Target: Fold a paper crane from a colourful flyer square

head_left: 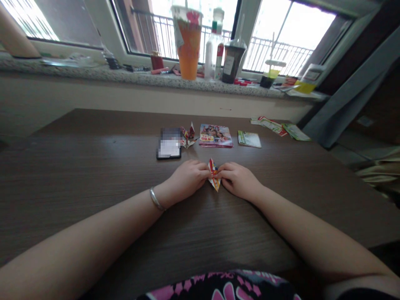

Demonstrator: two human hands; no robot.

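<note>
Red-and-yellow folded paper (215, 184) sits over the table (93, 175) between left hand (189, 175) and right hand (240, 179), both clamped on its 2 sides, presumably to steady it. Beyond, a phone (169, 146) and booklet (216, 135) lie aside, likely leaving room.

Inspection count: left hand (189, 175), one; right hand (239, 179), one; held paper (215, 184), one; folded figure (188, 142), one; device (169, 146), one; bangle (155, 201), one; orange drink (189, 50), one; surface (109, 160), one.
</note>
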